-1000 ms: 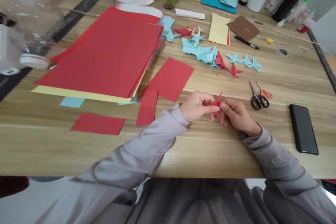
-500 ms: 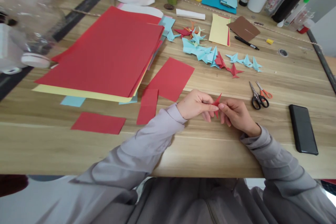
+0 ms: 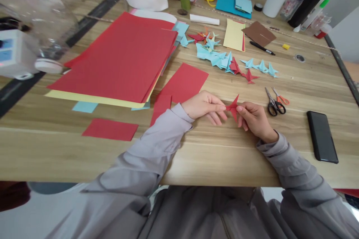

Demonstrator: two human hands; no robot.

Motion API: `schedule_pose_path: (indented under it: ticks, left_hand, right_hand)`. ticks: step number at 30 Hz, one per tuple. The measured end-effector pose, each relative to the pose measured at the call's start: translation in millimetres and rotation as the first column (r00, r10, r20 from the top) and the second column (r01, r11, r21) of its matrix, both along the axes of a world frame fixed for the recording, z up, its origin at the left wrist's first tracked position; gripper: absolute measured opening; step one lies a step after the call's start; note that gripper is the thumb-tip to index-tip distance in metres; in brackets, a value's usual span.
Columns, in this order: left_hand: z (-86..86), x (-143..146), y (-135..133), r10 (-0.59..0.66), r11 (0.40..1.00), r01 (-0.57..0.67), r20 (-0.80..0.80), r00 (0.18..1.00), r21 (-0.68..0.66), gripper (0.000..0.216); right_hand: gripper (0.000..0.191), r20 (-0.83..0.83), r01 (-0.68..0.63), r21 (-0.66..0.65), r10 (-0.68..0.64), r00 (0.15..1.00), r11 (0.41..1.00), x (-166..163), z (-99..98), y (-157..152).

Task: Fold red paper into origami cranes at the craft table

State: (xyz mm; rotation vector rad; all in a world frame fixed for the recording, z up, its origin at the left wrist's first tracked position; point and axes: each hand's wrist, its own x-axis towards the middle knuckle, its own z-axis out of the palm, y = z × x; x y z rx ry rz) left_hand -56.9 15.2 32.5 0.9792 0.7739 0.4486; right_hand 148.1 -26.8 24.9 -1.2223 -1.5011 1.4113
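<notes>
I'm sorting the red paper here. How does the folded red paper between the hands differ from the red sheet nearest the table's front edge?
The folded paper has pointed tips, while the sheet is a plain four-sided piece.
The folded paper is pinched by the left hand and right hand; the sheet lies flat on the table.
The folded paper looks smaller overall than the sheet.
Both are red.

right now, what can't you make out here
Head view, red folded paper: left end covered by the left hand.
Head view, red strip: lower part hidden by the left sleeve.
Head view, clear bottle: cut off by the left edge.
Head view, black pen: markings too small to read.
</notes>
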Motion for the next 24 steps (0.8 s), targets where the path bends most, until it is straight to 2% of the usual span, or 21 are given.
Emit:
schedule_pose_path:
  ticks: [6,10,12,15,17,20,24]
  left_hand:
    - [0.4,0.4,1.9,0.07,0.998,-0.07,0.029,0.997,-0.011,0.023]
    - [-0.1,3.2,3.6,0.274,0.961,-0.273,-0.019,0.962,0.047,0.016]
    - [-0.8,6.7,3.1,0.436,0.893,-0.433,-0.001,0.9,0.123,0.011]
    - [-1.6,15.2,-3.8,0.656,0.706,-0.653,0.093,0.749,0.275,0.008]
    - [-2.3,23.2,-13.0,0.653,0.663,-0.649,0.135,0.745,0.373,0.01]
    - [-5.3,36.8,-29.0,0.566,0.666,-0.548,0.137,0.813,0.506,0.011]
    - [-11.9,47.5,-39.5,0.5,0.595,-0.492,0.186,0.846,0.635,0.012]
  right_hand:
    - [0.042,-0.016,0.031,0.039,-0.03,0.999,0.999,0.6,-3.0,1.0]
    - [0.044,-0.016,0.122,0.071,-0.121,0.992,0.99,1.2,-3.5,2.7]
    - [0.045,-0.013,0.178,0.088,-0.177,0.984,0.98,1.0,-4.0,3.3]
    - [0.043,0.007,0.222,0.124,-0.225,0.974,0.967,-0.9,-6.3,2.5]
    - [0.04,0.036,0.25,0.174,-0.26,0.965,0.952,-2.5,-8.9,0.6]
    - [0.031,0.099,0.282,0.312,-0.326,0.94,0.907,-3.7,-13.4,-3.4]
    - [0.013,0.244,0.205,0.555,-0.393,0.887,0.806,-4.2,-17.3,-9.2]
